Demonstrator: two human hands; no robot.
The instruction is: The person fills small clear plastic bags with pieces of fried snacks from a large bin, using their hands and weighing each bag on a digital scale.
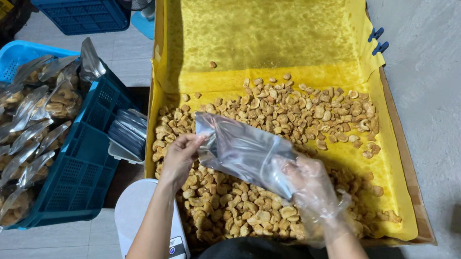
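Holding a silver pouch (pixel 245 152) over the snack pile (pixel 284 113), I'm pinching its corner with my left hand (pixel 180 155) while my gloved right hand (pixel 312 188) is gripping the other end. A loose pinch could spill pieces. The tray's cardboard edge (pixel 406 173) is hemming me in; bare yellow liner (pixel 262 21) is lying ahead.

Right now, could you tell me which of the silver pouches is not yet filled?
The silver pouch held between both hands over the yellow-lined tray looks empty and flat; the pouches in the blue crates at left bulge with snacks.
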